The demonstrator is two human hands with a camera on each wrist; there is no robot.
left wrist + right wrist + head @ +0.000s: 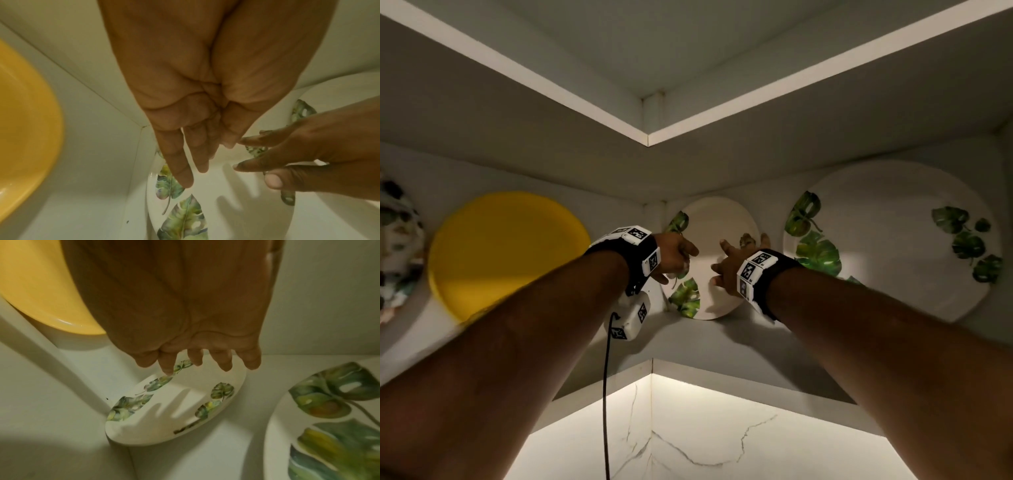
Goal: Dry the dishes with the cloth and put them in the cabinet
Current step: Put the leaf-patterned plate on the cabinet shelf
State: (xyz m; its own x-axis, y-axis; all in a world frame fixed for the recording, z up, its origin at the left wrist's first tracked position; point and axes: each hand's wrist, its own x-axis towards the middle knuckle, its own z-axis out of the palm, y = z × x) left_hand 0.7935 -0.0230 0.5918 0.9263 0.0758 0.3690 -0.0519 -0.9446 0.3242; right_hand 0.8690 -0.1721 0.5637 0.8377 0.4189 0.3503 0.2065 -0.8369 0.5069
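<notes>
Pale corner shelf [722,346] carrying four plates stood on edge against the back walls: small leaf-print plate [717,260] in the corner at 12 o'clock, yellow plate [503,253] at 10, large leaf-print plate [893,240] at 2, patterned plate [397,246], blurred, perhaps floral, at 9.

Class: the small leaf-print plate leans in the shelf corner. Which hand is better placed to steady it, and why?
Probably the right hand: its spread fingers reach the small leaf-print plate at its upper rim. The left hand hovers at its left edge, apparently not touching.
</notes>
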